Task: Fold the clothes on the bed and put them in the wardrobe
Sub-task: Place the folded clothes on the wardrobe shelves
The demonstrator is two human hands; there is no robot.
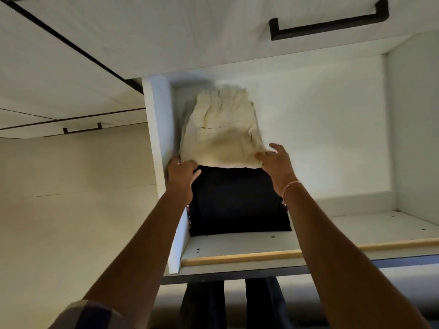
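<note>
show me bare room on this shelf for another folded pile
Free: the shelf board right of the dark stack, to the right wall, and a strip between stack and wooden front edge. Crowded: the left corner, cream garment atop the stack beside the left wall, left hand and right hand flanking it.

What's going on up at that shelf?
A person is setting a folded cream garment on a black stack on the wardrobe shelf. The left hand holds the garment's near left corner. The right hand, fingers straight, touches the right corner. Dark clothes hang below.
</note>
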